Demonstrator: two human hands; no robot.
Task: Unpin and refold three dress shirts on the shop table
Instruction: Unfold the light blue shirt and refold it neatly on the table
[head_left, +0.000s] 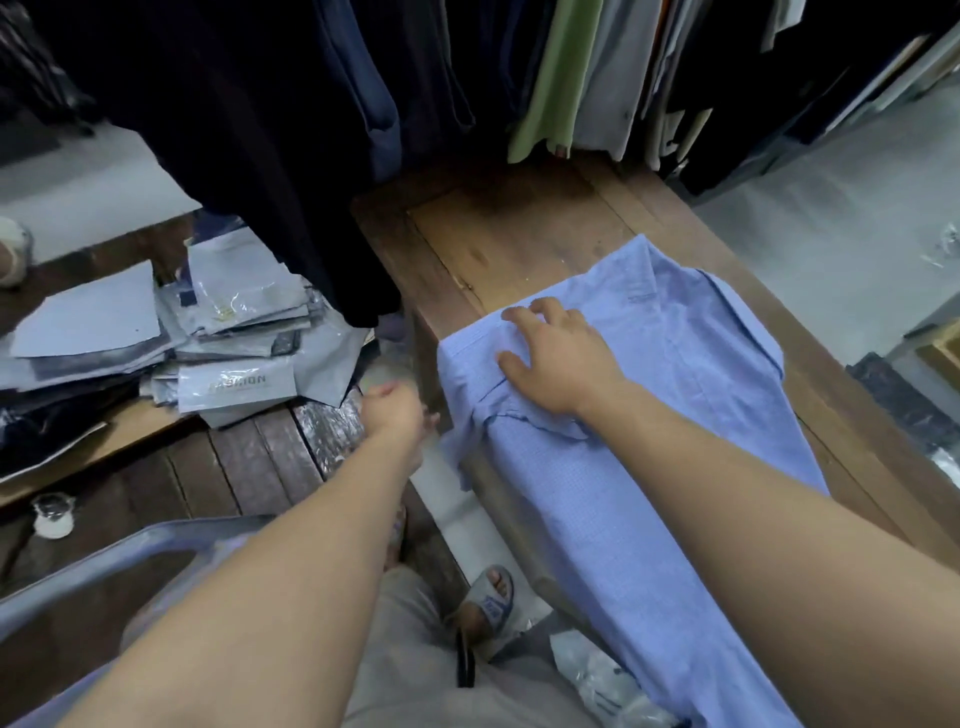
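right hand (556, 364) fingers (522, 315) spread flat on blue shirt (623, 519); left hand (392, 410) curled.

The shirt (623, 467) lies on the table (519, 223), packets (234, 332) piled left of it.

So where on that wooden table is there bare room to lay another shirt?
The far end of the table is bare, between the blue shirt and the hanging clothes. A thin strip runs along its right edge. The low platform left of it is crowded with garment packets.
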